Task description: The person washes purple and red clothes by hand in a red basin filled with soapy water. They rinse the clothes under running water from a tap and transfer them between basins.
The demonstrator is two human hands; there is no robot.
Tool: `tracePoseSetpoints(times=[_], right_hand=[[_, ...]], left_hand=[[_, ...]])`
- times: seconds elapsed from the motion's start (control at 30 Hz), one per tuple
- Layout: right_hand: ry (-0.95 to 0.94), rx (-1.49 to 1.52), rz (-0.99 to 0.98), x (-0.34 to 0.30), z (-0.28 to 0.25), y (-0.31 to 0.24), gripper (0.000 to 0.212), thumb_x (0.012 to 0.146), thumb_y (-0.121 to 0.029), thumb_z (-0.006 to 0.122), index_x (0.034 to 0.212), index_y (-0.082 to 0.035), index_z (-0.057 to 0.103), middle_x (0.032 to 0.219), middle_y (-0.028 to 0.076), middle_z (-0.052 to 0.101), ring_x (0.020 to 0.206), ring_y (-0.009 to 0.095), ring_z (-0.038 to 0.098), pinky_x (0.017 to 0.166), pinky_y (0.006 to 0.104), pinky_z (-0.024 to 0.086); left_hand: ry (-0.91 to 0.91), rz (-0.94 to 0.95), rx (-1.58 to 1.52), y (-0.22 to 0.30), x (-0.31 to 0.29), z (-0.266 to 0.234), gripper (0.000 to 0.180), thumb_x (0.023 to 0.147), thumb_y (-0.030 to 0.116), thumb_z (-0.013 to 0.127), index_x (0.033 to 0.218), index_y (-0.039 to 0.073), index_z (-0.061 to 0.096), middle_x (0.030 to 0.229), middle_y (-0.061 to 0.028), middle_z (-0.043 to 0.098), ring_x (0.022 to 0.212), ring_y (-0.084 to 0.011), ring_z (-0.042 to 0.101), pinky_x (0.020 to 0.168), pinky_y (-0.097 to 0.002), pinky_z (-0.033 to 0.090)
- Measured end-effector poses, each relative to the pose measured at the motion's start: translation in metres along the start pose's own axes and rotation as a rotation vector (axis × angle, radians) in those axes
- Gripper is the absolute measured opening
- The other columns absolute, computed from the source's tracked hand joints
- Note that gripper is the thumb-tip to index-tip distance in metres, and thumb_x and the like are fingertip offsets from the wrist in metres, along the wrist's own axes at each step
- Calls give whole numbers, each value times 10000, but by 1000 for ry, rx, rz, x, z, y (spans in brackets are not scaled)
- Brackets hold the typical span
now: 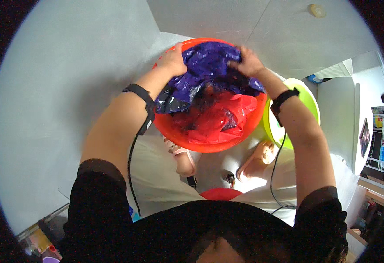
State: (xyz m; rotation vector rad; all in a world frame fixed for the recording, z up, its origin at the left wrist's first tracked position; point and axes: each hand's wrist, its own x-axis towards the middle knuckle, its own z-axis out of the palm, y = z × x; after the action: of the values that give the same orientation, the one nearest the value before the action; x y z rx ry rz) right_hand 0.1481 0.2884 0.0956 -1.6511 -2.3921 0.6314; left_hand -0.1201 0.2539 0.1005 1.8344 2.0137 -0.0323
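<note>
Purple glossy crumpled cloth [211,57] between both hands, in round orange-red plastic basin [209,147]. Left hand [173,62]: forearm angled inward, grasping cloth's left edge. Right hand [248,63]: bent inward, thumb apart from fingers on cloth; blurred, grip can't be told. Crumpled red cloth [220,122] bodyward of hands. Lime-green plastic basin [309,103] beside right wrist.

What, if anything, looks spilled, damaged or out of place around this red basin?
Nothing clearly stands out. The left hand and right hand are on purple cloth within the red basin, beside red cloth; no obvious spill or damage shows.
</note>
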Motion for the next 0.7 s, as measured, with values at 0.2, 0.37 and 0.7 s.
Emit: tracePoseSetpoints(times=[0.2,0.37,0.7], right_hand=[[-526,-457,69,1,126,40,948,827,-657,524,1515,-327,-37,1597,85,13,1447,401,44,1032,749,171],[-628,-662,-135,10,186,58,891,881,-630,442,1530,-243,-29,1593,102,82,1455,348,86,1082,622,185],[-407,-629,-182,76,238,85,646,798,-317,592,1371,-66,429,1435,161,395,1327,383,345,1062,615,220]], left_hand=[[-252,90,298,-2,2,108,962,753,662,613,1489,455,30,1576,-173,-104,1399,-530,-52,1018,-760,106],[-295,87,386,-14,-1,173,865,803,722,504,1504,411,104,1574,-174,-124,1396,-536,-75,992,-778,80],[-127,-61,362,-22,54,234,871,784,687,559,1503,349,201,1578,-170,11,1397,-508,64,1001,-775,83]])
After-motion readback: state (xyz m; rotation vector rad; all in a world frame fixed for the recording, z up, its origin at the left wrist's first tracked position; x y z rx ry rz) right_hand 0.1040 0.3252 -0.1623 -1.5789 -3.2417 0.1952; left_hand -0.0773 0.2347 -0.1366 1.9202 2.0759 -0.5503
